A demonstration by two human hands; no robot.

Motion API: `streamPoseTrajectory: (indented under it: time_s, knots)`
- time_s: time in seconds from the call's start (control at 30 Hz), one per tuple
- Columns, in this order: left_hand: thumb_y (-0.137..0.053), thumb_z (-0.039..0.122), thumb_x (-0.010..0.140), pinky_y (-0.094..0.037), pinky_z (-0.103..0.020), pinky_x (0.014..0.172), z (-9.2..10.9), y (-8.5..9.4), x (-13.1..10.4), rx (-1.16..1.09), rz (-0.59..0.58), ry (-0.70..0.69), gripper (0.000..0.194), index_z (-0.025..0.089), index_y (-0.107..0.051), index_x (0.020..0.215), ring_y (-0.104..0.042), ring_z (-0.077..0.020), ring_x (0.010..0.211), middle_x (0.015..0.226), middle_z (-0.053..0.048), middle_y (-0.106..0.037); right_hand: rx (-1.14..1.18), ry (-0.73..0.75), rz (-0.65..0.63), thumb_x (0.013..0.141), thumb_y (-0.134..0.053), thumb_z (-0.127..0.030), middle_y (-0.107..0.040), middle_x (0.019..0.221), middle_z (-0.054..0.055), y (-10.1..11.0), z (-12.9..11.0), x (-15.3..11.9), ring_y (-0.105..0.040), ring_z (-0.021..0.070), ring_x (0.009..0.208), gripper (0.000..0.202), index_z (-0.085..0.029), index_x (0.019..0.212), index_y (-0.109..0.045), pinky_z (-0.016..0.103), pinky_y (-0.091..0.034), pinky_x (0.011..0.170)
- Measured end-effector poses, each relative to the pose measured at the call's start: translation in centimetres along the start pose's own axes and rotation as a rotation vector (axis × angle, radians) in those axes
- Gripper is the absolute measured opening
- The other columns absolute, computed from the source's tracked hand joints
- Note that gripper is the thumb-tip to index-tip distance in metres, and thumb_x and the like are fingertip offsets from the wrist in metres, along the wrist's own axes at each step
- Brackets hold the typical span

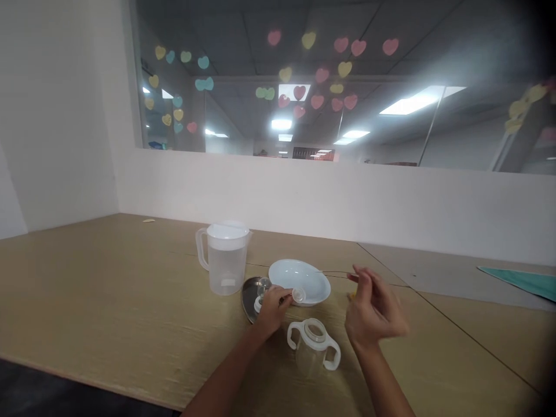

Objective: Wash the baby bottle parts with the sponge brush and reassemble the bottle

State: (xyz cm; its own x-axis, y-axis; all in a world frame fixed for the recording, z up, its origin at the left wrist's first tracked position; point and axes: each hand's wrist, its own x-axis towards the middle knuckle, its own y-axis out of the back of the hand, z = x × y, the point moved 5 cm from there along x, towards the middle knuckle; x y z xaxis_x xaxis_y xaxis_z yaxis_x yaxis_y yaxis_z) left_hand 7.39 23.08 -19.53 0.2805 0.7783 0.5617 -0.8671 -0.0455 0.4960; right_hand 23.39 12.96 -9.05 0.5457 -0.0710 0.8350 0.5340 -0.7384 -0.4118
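My left hand (273,307) pinches a small clear round piece (298,295), much like a bottle nipple, at the near rim of a white bowl (321,285). Fingers closed, my right hand (376,307) grips a thin wire-like stick (334,272) that points left over the bowl; its exact kind is too fine to make out. Between my forearms stands a clear baby bottle (310,356) with two white handles and an uncovered top. A metal dish (248,298), partly behind my left hand, holds a clear dome-shaped cap (263,285) and a white ring (258,304).
Left of the bowl stands a clear pitcher (226,269) with a white lid and liquid inside. A yellow bit (353,294) shows behind my right hand. Green cloth or sheet (521,282) lies far right. A wall with a window rises behind the table (108,289).
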Motion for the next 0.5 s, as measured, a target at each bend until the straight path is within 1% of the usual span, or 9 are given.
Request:
streamPoseTrajectory:
  time_s: [0.03, 0.1, 0.13, 0.2, 0.23, 0.33, 0.4, 0.47, 0.5]
  knots:
    - [-0.044, 0.028, 0.087, -0.037, -0.029, 0.079, 0.1, 0.0, 0.0, 0.009, -0.002, -0.005, 0.025, 0.020, -0.068, 0.088, -0.054, -0.0184, 0.084, 0.087, -0.004, -0.067, 0.014, -0.112, -0.027, 0.078, -0.060, -0.030, -0.069, 0.086, 0.009, -0.5, 1.5, 0.0, -0.065, 0.0168, 0.064, 0.021, -0.012, 0.087, -0.067, 0.031, -0.055, 0.060]
    - [-0.044, 0.031, 0.088, -0.037, -0.030, 0.081, 0.3, 0.1, -0.1, 0.041, 0.005, -0.018, 0.027, 0.021, -0.068, 0.093, -0.055, -0.0195, 0.086, 0.090, -0.005, -0.067, -0.050, -0.285, -0.168, 0.077, -0.059, -0.038, -0.069, 0.085, 0.012, -1.5, 4.6, -0.5, -0.065, 0.0188, 0.066, 0.031, -0.010, 0.086, -0.067, 0.032, -0.054, 0.062]
    - [-0.043, 0.032, 0.088, -0.037, -0.031, 0.081, 0.5, 0.2, -0.1, 0.058, 0.011, -0.023, 0.028, 0.021, -0.068, 0.094, -0.055, -0.0199, 0.087, 0.091, -0.005, -0.067, -0.129, -0.331, -0.287, 0.076, -0.057, -0.042, -0.070, 0.081, 0.012, -2.0, 6.1, -0.9, -0.065, 0.0201, 0.067, 0.035, -0.010, 0.084, -0.068, 0.032, -0.053, 0.062]
    - [-0.040, 0.033, 0.089, -0.038, -0.030, 0.079, 1.0, 0.8, -0.1, 0.091, 0.006, -0.036, 0.031, 0.020, -0.068, 0.092, -0.057, -0.0199, 0.084, 0.087, -0.006, -0.067, -0.348, -0.331, -0.594, 0.077, -0.052, -0.044, -0.070, 0.080, 0.011, -2.9, 8.4, -2.0, -0.066, 0.0220, 0.070, 0.036, -0.013, 0.081, -0.070, 0.031, -0.050, 0.062]
    - [-0.038, 0.033, 0.090, -0.039, -0.029, 0.076, 1.2, 1.1, 0.1, 0.120, -0.013, -0.041, 0.032, 0.020, -0.067, 0.090, -0.057, -0.0197, 0.081, 0.085, -0.006, -0.067, -0.469, -0.319, -0.697, 0.078, -0.050, -0.043, -0.070, 0.080, 0.010, -2.9, 9.3, -2.3, -0.066, 0.0230, 0.072, 0.034, -0.015, 0.081, -0.071, 0.030, -0.048, 0.060]
    - [-0.037, 0.031, 0.090, -0.039, -0.026, 0.071, 1.8, 2.1, 1.1, 0.252, -0.110, -0.046, 0.031, 0.022, -0.067, 0.088, -0.058, -0.0193, 0.080, 0.084, -0.006, -0.066, -0.768, -0.282, -0.915, 0.079, -0.049, -0.035, -0.071, 0.081, 0.008, -2.7, 10.5, -2.9, -0.066, 0.0241, 0.074, 0.028, -0.019, 0.082, -0.072, 0.027, -0.041, 0.054]
    - [-0.041, 0.028, 0.088, -0.039, -0.027, 0.075, 2.0, 2.4, 2.5, 0.314, -0.149, -0.033, 0.026, 0.023, -0.066, 0.087, -0.058, -0.0201, 0.083, 0.084, -0.007, -0.066, -0.887, -0.286, -1.035, 0.078, -0.050, -0.031, -0.071, 0.079, 0.009, -2.5, 10.6, -3.2, -0.066, 0.0240, 0.073, 0.025, -0.020, 0.079, -0.072, 0.026, -0.037, 0.051]
    - [-0.048, 0.022, 0.084, -0.038, -0.031, 0.081, 1.9, 2.0, 4.3, 0.349, -0.181, -0.008, 0.019, 0.021, -0.067, 0.081, -0.058, -0.0219, 0.084, 0.080, -0.009, -0.065, -0.955, -0.289, -1.125, 0.078, -0.049, -0.028, -0.070, 0.077, 0.010, -2.5, 10.4, -3.4, -0.066, 0.0242, 0.074, 0.024, -0.020, 0.077, -0.072, 0.026, -0.035, 0.051]
    - [-0.051, 0.017, 0.081, -0.037, -0.034, 0.084, 1.7, 1.4, 5.2, 0.365, -0.201, 0.012, 0.017, 0.019, -0.067, 0.073, -0.059, -0.0232, 0.084, 0.076, -0.011, -0.064, -0.973, -0.285, -1.146, 0.078, -0.049, -0.027, -0.070, 0.078, 0.011, -2.5, 10.3, -3.4, -0.066, 0.0242, 0.075, 0.024, -0.020, 0.077, -0.072, 0.026, -0.035, 0.052]
